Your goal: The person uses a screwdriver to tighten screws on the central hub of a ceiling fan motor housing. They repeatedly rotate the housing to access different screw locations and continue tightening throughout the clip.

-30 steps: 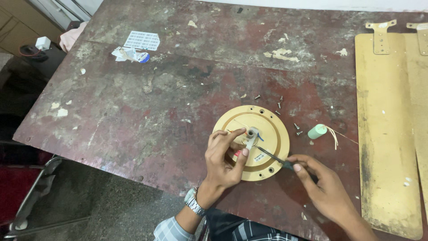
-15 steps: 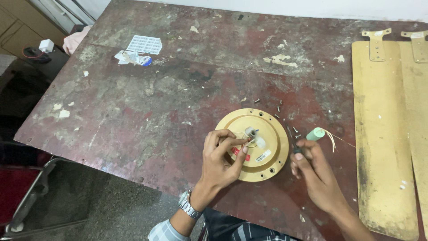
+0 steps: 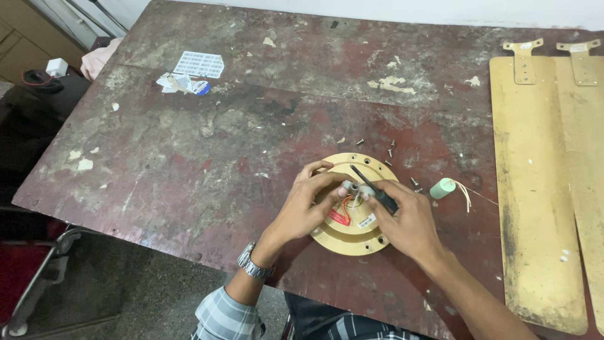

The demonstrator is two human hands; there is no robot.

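Note:
A round yellow fan motor housing [image 3: 347, 238] lies on the worn dark red table [image 3: 251, 138] near its front edge. My left hand [image 3: 308, 204] rests on the housing's left side, its fingertips pinching the short metal shaft [image 3: 350, 187] at the centre. My right hand [image 3: 406, 217] covers the housing's right side and grips a black-handled screwdriver [image 3: 371, 186], whose tip points up and away from the shaft. Red and orange wires [image 3: 343, 211] show between my hands. A metal watch sits on my left wrist.
Several loose screws [image 3: 391, 150] lie just beyond the housing. A small green capacitor [image 3: 442, 187] with pale leads sits to its right. Two yellow fan blades [image 3: 535, 189] lie along the table's right side. White papers [image 3: 192, 72] lie far left.
My right hand has moved left onto the housing and brought the screwdriver up over the shaft. My left hand has stayed on the shaft. The camera view has shifted slightly.

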